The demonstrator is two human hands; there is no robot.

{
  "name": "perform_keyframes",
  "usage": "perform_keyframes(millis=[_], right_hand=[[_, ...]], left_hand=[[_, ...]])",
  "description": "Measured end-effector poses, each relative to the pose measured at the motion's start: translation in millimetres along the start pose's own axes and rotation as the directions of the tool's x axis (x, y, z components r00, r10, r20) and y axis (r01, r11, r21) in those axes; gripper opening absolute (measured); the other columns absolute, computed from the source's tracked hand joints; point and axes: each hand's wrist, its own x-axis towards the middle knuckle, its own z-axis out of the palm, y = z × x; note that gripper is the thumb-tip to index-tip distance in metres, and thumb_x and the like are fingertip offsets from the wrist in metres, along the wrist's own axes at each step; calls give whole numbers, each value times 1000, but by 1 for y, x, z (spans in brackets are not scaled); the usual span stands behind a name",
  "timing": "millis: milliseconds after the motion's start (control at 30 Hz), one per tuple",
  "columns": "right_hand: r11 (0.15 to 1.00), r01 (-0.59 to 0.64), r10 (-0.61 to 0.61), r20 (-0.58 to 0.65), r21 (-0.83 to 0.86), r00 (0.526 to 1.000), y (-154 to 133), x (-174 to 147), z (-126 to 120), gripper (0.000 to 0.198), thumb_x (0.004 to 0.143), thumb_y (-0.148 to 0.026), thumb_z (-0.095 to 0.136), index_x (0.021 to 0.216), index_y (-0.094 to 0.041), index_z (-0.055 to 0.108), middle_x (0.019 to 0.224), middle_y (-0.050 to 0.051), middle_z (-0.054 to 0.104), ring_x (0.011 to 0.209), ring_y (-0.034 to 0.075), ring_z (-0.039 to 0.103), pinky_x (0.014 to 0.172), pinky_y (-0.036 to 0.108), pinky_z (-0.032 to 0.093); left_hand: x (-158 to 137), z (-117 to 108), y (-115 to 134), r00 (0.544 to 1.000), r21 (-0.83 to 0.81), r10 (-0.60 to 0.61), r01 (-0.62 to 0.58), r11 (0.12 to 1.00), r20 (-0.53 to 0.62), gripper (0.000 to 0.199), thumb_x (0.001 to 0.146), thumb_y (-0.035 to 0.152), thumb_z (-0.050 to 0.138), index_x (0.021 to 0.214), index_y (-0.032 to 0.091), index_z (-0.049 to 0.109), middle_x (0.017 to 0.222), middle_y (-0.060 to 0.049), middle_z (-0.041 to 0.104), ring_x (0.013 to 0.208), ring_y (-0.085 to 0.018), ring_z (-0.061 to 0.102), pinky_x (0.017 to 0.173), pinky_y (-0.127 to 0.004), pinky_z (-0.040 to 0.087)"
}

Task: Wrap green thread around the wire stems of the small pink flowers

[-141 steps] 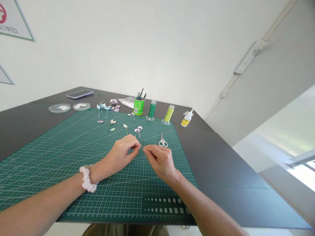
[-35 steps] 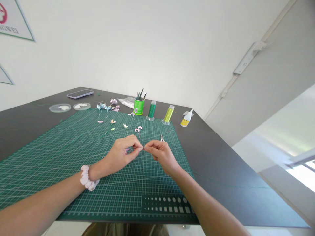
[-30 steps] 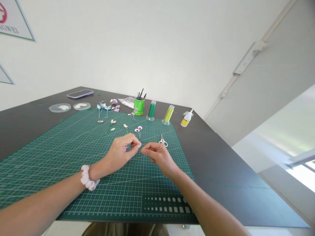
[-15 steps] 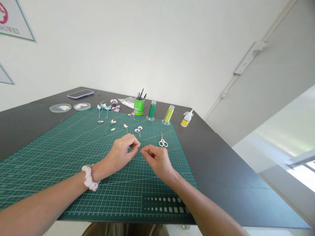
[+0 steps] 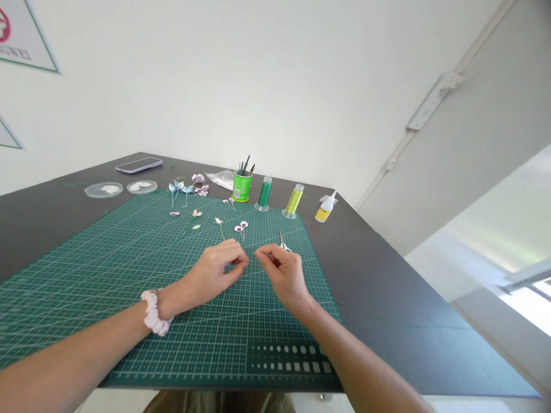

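Observation:
My left hand (image 5: 221,267), with a pale scrunchie (image 5: 155,312) round its wrist, is closed in a pinch over the green cutting mat (image 5: 189,338). Facing it a short gap away, my right hand (image 5: 284,272) pinches thumb and forefinger together. Whatever is between the fingertips of either hand is too fine to make out. Small scissors (image 5: 284,244) lie just beyond my right hand, their handles partly covered by it. Past my left hand are a white flower on a green stem (image 5: 218,221), two pink-rimmed petal pieces (image 5: 239,228) on thin stems and a small green leaf (image 5: 197,226).
Beyond the mat stand a green can of tools (image 5: 241,187), a dark green thread spool (image 5: 263,194), a yellow-green spool (image 5: 293,202) and a glue bottle (image 5: 325,209). Blue flowers (image 5: 176,188), shallow dishes (image 5: 103,190) and a phone (image 5: 139,165) lie at the back left.
My right hand has moved right and slightly away from me, now covering part of the scissors. The gap between the two pinched hands has widened; my left hand has shifted slightly.

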Motion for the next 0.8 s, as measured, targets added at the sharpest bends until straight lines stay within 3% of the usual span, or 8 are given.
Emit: perform_keyframes(millis=[133, 267, 433, 533, 633, 733, 800], right_hand=[[963, -200, 188, 80, 181, 979, 0, 7, 0, 18, 78, -30, 60, 64, -19, 61, 50, -6, 40, 47, 9, 31, 46, 24, 25], [849, -415, 345, 251, 327, 904, -1, 9, 0, 19, 72, -35, 66, 63, -19, 62, 46, -8, 37, 43, 7, 26, 42, 24, 19], [758, -533, 411, 360, 376, 838, -3, 6, 3, 24, 67, -39, 73, 61, -19, 61, 45, -10, 36, 41, 6, 24, 41, 23, 16], [794, -496, 376, 356, 352, 855, -3, 5, 5, 24, 69, -39, 71, 62, -18, 61, 46, -9, 37, 42, 6, 26, 42, 23, 18], [882, -379, 297, 297, 279, 908, -2, 2, 7, 22, 74, -35, 66, 62, -18, 60, 47, -8, 36, 45, 7, 27, 44, 23, 21], [979, -172, 146, 208, 111, 967, 0, -3, 8, 21, 81, -28, 58, 63, -18, 60, 48, -8, 35, 45, 8, 29, 45, 24, 24], [999, 18, -13, 175, -28, 985, 0, -6, 7, 22, 85, -23, 52, 66, -18, 62, 50, -6, 43, 46, 9, 35, 48, 24, 29]], left_hand=[[0, -1, 2, 1000, -66, -18, 18, 998, 8, 18, 86, 8, 54, 70, 16, 57, 66, 2, 58, 63, -9, 52, 62, -19, 41], [2, -3, 5, 997, -116, -72, 68, 991, -27, 18, 86, 10, 54, 69, 15, 57, 65, 2, 57, 61, -9, 52, 61, -19, 41], [3, -3, 5, 983, -99, -162, 154, 983, -84, 19, 85, 13, 54, 67, 16, 57, 64, 2, 58, 59, -9, 53, 58, -19, 40], [4, -3, 4, 972, -68, -210, 203, 977, -105, 19, 85, 14, 52, 66, 16, 56, 63, 2, 58, 58, -10, 53, 57, -20, 40], [3, -2, 2, 969, -32, -218, 216, 976, -115, 19, 85, 16, 51, 66, 17, 55, 63, 2, 57, 58, -10, 53, 56, -21, 40], [2, 0, 1, 974, 2, -195, 197, 980, -117, 20, 85, 15, 50, 66, 17, 54, 64, 2, 57, 58, -11, 53, 56, -22, 41], [1, 0, 1, 978, 21, -174, 177, 984, -117, 19, 85, 14, 50, 66, 17, 53, 64, 2, 56, 59, -11, 53, 57, -22, 41]])
